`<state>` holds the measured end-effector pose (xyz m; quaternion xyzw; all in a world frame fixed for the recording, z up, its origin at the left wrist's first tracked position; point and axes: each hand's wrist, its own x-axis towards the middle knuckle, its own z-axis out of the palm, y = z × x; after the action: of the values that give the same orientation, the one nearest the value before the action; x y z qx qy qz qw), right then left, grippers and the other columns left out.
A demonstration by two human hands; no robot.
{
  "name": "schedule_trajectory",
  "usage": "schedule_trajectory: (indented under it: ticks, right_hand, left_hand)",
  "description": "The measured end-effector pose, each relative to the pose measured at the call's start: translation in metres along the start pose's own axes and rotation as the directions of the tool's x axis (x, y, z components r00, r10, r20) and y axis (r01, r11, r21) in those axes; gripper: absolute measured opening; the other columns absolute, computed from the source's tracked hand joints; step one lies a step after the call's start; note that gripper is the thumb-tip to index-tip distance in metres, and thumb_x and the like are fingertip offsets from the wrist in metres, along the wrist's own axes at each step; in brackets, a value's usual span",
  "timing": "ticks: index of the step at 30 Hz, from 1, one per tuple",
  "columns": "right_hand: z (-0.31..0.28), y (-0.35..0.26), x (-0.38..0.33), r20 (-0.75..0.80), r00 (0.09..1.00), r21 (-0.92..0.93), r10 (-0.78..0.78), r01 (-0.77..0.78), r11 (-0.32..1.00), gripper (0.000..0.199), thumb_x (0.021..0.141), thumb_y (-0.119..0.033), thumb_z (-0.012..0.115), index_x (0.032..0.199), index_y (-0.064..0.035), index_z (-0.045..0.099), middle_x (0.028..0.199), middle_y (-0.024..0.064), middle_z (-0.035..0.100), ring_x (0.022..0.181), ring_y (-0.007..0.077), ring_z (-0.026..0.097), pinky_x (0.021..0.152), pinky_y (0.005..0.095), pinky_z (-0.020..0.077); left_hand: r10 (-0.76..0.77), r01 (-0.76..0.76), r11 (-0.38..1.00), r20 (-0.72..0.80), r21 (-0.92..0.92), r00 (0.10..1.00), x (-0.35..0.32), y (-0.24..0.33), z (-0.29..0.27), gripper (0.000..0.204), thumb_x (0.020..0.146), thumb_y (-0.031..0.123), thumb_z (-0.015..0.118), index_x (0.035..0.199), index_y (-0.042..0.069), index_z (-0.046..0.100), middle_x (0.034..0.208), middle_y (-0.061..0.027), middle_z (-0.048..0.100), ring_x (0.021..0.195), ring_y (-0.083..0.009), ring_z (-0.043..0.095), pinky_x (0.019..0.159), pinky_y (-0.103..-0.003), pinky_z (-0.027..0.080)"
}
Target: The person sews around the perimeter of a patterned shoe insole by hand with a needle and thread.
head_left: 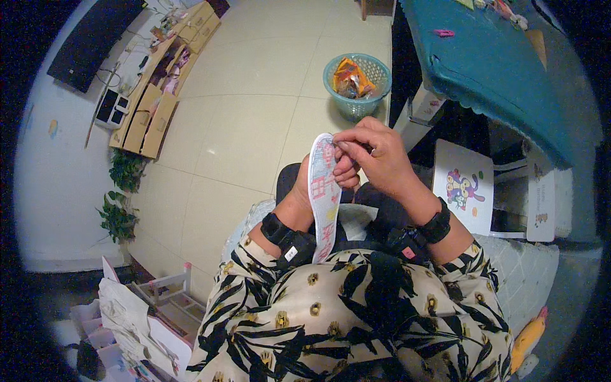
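An embroidered insole [325, 184], white with a pale rim and stitched pink, blue and yellow patterns, stands upright in front of my body. My left hand [345, 172] grips it from behind, its fingers curled round the right edge and the palm hidden by the insole. At the upper right edge, my right hand [384, 156] is closed in a pinch, thumb and forefinger pressed together against the stitched face. What lies between those fingertips is too small to make out. A ring shows on the right hand.
A green plastic basket [357, 108] with orange packaging stands on the tiled floor ahead. To the right are a teal-covered table [484, 70] and a white chair [463, 188] with a cartoon print. A wooden cabinet [156, 114] and plants [118, 216] line the left wall.
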<state>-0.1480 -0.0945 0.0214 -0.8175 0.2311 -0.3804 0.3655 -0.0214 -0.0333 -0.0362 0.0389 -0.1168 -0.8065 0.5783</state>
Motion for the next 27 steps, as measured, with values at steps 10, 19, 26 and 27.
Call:
schedule_trajectory:
  ticks: [10,19,26,27]
  right_hand:
    - [-0.005,-0.001,-0.001,0.003,1.000,-0.077,-0.028,0.029,0.997,0.013,0.072,-0.005,0.057,0.084,-0.0034,0.062,0.070,0.0090,0.052,0.064,0.0196,0.053,0.057,0.0270,0.0416]
    - [-0.016,-0.004,-0.005,0.009,0.999,-0.165,-0.031,0.032,0.986,0.012,0.070,-0.006,0.058,0.082,-0.0058,0.061,0.073,0.0102,0.051,0.068,0.0262,0.052,0.058,0.0323,0.0428]
    - [-0.025,0.016,-0.005,0.038,0.999,-0.026,-0.015,0.016,1.000,0.012,0.071,-0.004,0.057,0.083,-0.0045,0.059,0.073,0.0092,0.053,0.067,0.0224,0.054,0.058,0.0308,0.0433]
    - [-0.025,0.018,-0.006,0.051,0.998,-0.007,-0.022,0.023,1.000,0.012,0.071,-0.004,0.057,0.083,-0.0040,0.059,0.074,0.0090,0.053,0.067,0.0216,0.054,0.059,0.0305,0.0435]
  left_hand:
    - [-0.003,0.003,0.994,-0.003,0.109,1.000,0.001,0.000,0.003,0.028,0.087,0.034,0.032,0.075,0.013,0.046,0.055,-0.0020,0.039,0.047,-0.0123,0.034,0.044,-0.025,0.030]
    - [0.011,0.016,0.977,-0.121,0.215,0.993,0.005,0.005,0.009,0.018,0.086,0.022,0.039,0.076,0.009,0.044,0.055,-0.0021,0.043,0.049,-0.0130,0.042,0.047,-0.022,0.037]
    - [0.184,-0.020,0.779,-0.198,0.627,0.963,-0.002,0.012,0.026,0.016,0.082,0.014,0.053,0.094,0.003,0.050,0.080,-0.0021,0.057,0.069,-0.0074,0.056,0.062,-0.021,0.047]
    - [0.191,0.001,0.755,-0.221,0.656,0.956,-0.001,0.011,0.028,0.016,0.082,0.014,0.053,0.093,0.003,0.050,0.080,-0.0022,0.057,0.069,-0.0073,0.056,0.061,-0.020,0.047]
